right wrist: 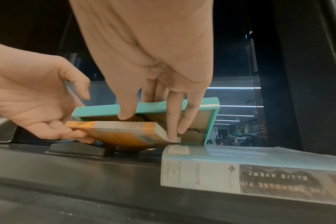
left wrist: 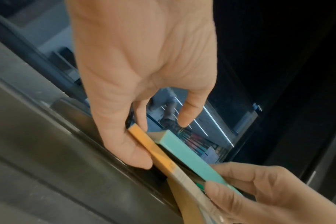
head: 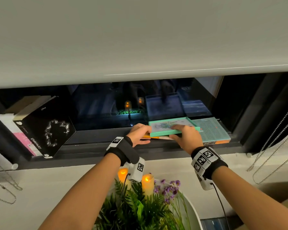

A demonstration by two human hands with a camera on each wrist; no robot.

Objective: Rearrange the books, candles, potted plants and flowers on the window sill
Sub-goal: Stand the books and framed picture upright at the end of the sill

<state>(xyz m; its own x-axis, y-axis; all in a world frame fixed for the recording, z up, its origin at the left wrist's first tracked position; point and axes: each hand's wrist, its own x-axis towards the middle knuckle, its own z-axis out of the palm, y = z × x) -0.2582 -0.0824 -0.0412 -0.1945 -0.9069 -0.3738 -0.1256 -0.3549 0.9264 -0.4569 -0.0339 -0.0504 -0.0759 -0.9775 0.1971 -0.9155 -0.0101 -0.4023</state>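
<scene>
**Orange book and teal frame on the window sill**

Orange book point(right wrist: 117, 133) lifted at a tilt above the window sill point(head: 93, 146), directly under teal frame point(head: 171, 127). Left hand point(head: 138, 134) pinching book's left end, thumb below. Right hand point(head: 186, 137) gripping frame's near edge. Seen only from right wrist: frame's brown backing, fingertip point(right wrist: 173, 137) touching book corner. Head view only: teal book point(head: 211, 131) lying flat at right, black book point(head: 48, 125) leaning at left.
</scene>
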